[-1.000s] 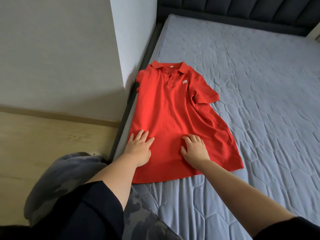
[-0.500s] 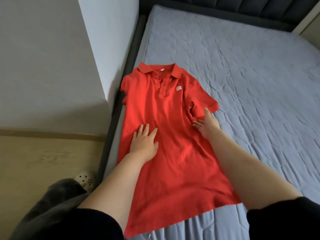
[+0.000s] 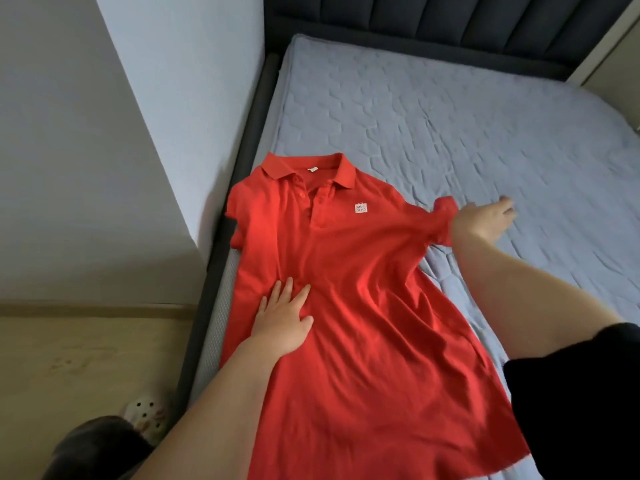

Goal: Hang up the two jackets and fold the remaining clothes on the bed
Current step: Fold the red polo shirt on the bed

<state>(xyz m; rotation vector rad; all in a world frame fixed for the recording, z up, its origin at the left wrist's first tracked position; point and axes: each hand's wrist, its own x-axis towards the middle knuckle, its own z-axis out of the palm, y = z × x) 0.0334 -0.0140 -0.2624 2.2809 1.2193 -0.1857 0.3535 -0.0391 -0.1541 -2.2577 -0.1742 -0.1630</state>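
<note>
Since half a second ago the right hand has travelled outward, dragging the sleeve with it. At the left, a perforated slipper [image 3: 145, 415] sits on the floor beside the bed frame. Next, the left hand [image 3: 282, 318] presses flat, fingers spread, on the red polo shirt [image 3: 363, 323], which lies face up on the bed [image 3: 450, 116] near its left edge. Further right, the right hand [image 3: 481, 220] holds the sleeve [image 3: 440, 220]; how its fingers grip I cannot tell. Keep the left palm anchored while tugging the sleeve straight and wrinkle-free.
</note>
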